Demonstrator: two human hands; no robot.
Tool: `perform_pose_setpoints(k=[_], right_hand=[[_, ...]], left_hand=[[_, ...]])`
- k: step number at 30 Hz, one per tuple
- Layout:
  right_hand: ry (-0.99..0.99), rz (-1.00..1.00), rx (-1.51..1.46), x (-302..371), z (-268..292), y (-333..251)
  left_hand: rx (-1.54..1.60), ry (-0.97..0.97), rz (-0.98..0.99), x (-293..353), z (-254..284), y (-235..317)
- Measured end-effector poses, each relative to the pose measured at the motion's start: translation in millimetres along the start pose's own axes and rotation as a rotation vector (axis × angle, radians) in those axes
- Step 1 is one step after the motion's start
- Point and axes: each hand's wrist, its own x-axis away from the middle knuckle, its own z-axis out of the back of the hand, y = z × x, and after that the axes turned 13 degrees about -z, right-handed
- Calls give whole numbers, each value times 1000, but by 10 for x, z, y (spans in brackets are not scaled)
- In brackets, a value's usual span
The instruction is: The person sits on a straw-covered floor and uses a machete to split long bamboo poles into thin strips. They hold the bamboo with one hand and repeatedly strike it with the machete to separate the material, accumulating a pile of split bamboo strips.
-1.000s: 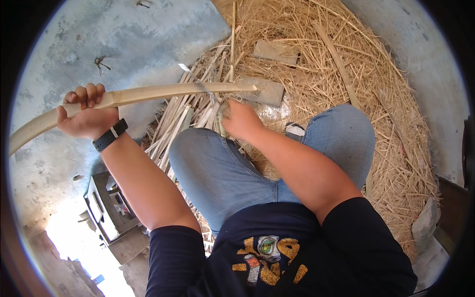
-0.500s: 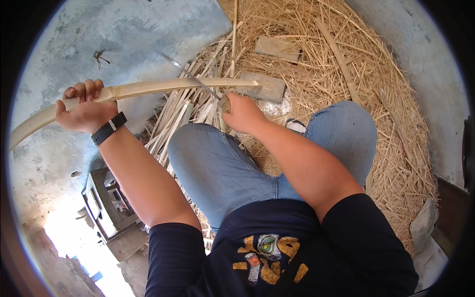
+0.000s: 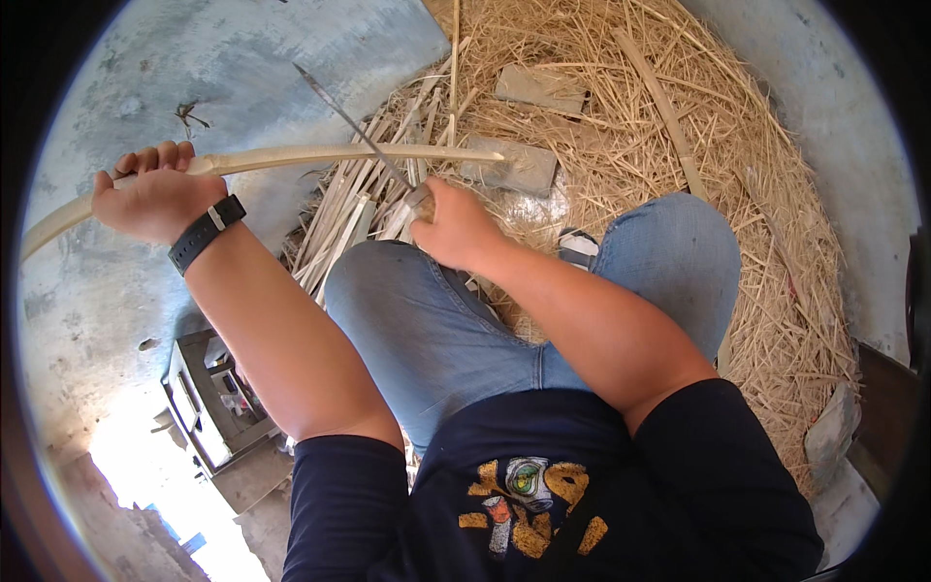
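My left hand [image 3: 155, 199], a dark watch on its wrist, is wrapped round a long pale bamboo strip [image 3: 281, 156]. The strip runs past the hand to the left rim; its other end points right, over a flat brick [image 3: 519, 168]. My right hand [image 3: 456, 225] grips the handle of a long, narrow knife [image 3: 335, 107]. Its blade slants up and left and crosses the strip between my two hands. Whether the edge touches the strip there, I cannot tell. Part of the handle is hidden in my fist.
Pale split strips [image 3: 335, 218] lie piled beside my left knee. Straw-like shavings [image 3: 776, 291] cover the floor ahead and to the right, with another bamboo piece [image 3: 664, 112] on them. A second brick [image 3: 540, 89] lies farther off. Bluish walls [image 3: 262, 68] stand close by; a wooden frame [image 3: 218, 407] is at left.
The knife has turned more upright, its tip rising up and left. My right hand has shifted slightly left. My left hand has moved a little up and left with the bamboo strip, which looks narrower.
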Motion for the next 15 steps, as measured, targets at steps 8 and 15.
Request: perform_pose_setpoints(k=[8, 15], right_hand=[[-65, -366, -133, -237, 142, 255], [-22, -5, -71, 36, 143, -5]], left_hand=[[45, -10, 56, -13, -62, 63], [35, -36, 3, 63, -84, 39]])
